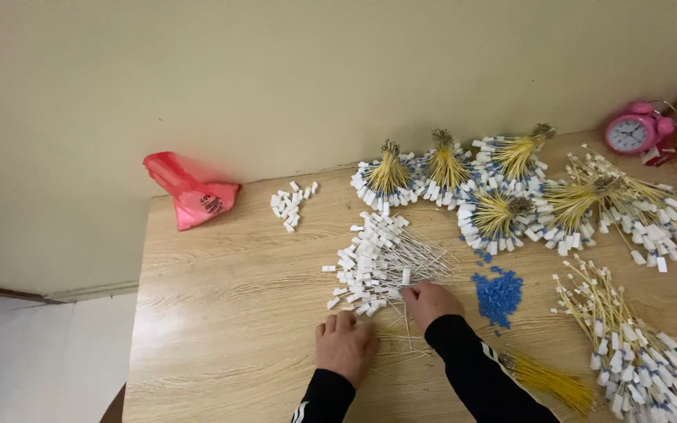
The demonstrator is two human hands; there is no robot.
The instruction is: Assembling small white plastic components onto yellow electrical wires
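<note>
While both hands rest on the wooden table (221, 329), right hand (430, 301) has fingertips curled narrow onto the near edge of the loose pile of white-tagged wires (378, 262); actual grip cannot be told. Pile lies just beyond, wires' long axis approx. left-right. Left hand (345, 345) flat, fingers loosely closed, holding nothing, farther off. Blue caps (498, 294) to the right; bundles beyond.

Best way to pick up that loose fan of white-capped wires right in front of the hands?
Probably by the bare wire ends. The loose wire pile fans out, white caps spread toward the left and far side, thin wires converging toward the right hand. Come from the near right, pinch with fingers where the wires bunch, left hand sweeping strays in. Avoid the blue beads.
</note>
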